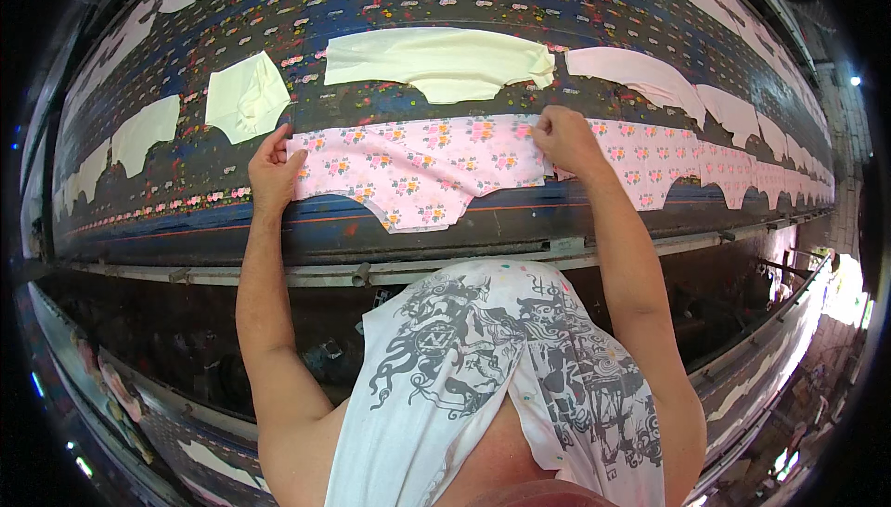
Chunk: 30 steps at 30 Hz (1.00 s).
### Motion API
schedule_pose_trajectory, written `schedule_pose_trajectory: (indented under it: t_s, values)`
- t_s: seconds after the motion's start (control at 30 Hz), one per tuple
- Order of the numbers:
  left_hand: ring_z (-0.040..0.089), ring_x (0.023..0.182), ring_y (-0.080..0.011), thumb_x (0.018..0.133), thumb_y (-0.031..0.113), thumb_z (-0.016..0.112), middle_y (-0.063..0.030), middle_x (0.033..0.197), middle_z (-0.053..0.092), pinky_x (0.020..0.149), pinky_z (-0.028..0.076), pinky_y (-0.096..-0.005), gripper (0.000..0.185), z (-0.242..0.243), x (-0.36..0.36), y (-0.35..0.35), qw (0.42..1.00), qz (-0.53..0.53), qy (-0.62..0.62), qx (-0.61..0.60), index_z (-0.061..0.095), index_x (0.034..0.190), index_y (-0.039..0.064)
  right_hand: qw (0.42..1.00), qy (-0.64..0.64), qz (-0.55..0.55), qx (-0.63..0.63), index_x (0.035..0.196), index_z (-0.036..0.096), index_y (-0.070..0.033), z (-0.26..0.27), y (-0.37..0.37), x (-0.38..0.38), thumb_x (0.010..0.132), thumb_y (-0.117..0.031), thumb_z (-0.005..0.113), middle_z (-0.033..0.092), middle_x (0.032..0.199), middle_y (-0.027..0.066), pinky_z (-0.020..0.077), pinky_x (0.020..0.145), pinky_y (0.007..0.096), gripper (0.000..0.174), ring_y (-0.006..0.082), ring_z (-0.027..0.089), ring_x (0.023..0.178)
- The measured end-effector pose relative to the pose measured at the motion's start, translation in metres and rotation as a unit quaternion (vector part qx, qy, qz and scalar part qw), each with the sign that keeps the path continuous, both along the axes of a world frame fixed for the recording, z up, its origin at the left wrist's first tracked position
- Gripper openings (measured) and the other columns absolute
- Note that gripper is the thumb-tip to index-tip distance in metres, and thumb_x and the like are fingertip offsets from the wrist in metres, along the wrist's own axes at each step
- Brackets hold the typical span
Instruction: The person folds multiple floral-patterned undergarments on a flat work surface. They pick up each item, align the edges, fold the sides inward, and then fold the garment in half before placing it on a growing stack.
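Observation:
A pink flower-printed fabric piece lies on the long dark table before me, with a diagonal fold across its middle. My left hand grips its left edge between thumb and fingers. At its upper right corner, my right hand pinches the cloth with curled fingers. Touching or close to that corner, another pink printed piece continues to the right. Above the held piece lie a plain cream fabric piece with a crumpled right end and, farther left, a smaller cream piece with a bunched fold.
More cream pieces lie at the left, and plain pale pink pieces run off to the right. The table's surface bears many small printed marks. A metal rail edges its near side. Behind me stands another long table with fabric pieces.

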<state>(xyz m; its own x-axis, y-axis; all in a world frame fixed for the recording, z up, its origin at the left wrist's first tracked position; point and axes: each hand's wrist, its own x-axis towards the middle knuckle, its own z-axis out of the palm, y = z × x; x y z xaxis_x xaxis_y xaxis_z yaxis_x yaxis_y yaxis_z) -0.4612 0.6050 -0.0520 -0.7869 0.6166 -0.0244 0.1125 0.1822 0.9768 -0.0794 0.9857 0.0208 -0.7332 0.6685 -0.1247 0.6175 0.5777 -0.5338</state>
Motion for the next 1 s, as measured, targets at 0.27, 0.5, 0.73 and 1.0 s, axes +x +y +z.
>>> schedule_pose_trajectory:
  t_s: [0.27, 0.5, 0.73, 1.0]
  values:
    - [0.060, 0.077, -0.0073, 0.086, -0.005, 0.082, -0.0044, 0.107, 0.070, 0.071, 0.055, -0.0247, 0.059, 0.000, -0.004, -0.004, 0.997, -0.014, 0.053, -0.046, 0.068, 0.144, 0.002, 0.977, 0.007, -0.030, -0.209, 0.088, 0.066, 0.003, 0.016, -0.001, 0.024, 0.093, -0.006, 0.075, 0.067, 0.076, 0.0042, 0.0497, 0.059, 0.0298, 0.014, 0.0096, 0.061, 0.066]
    - [0.063, 0.076, -0.0130, 0.086, 0.010, 0.087, -0.0056, 0.091, 0.071, 0.074, 0.055, -0.0289, 0.039, 0.016, 0.008, 0.018, 0.961, 0.020, 0.240, -0.137, 0.080, 0.124, 0.004, 0.982, 0.096, -0.076, -0.144, 0.117, 0.078, 0.005, -0.016, 0.009, 0.017, 0.096, -0.013, 0.076, 0.075, 0.083, 0.0114, 0.0567, 0.071, 0.0334, 0.028, 0.0169, 0.070, 0.075]
    - [0.068, 0.078, -0.0160, 0.088, 0.009, 0.086, -0.0089, 0.094, 0.075, 0.074, 0.057, -0.0312, 0.032, -0.002, -0.004, 0.016, 0.967, 0.060, 0.214, -0.121, 0.081, 0.119, 0.003, 0.990, 0.080, -0.071, -0.096, 0.109, 0.078, 0.007, -0.016, 0.011, 0.006, 0.096, -0.014, 0.076, 0.078, 0.088, 0.0151, 0.0575, 0.072, 0.0340, 0.025, 0.0186, 0.072, 0.076]
    - [0.066, 0.075, -0.0185, 0.083, 0.007, 0.089, -0.0074, 0.087, 0.068, 0.070, 0.054, -0.0323, 0.036, 0.015, 0.014, 0.015, 0.958, -0.016, 0.259, -0.127, 0.081, 0.118, 0.005, 0.857, 0.120, 0.057, -0.497, 0.108, 0.077, 0.003, 0.035, -0.005, 0.041, 0.086, -0.001, 0.082, 0.075, 0.091, 0.0042, 0.0560, 0.065, 0.0233, 0.023, 0.0099, 0.069, 0.070]
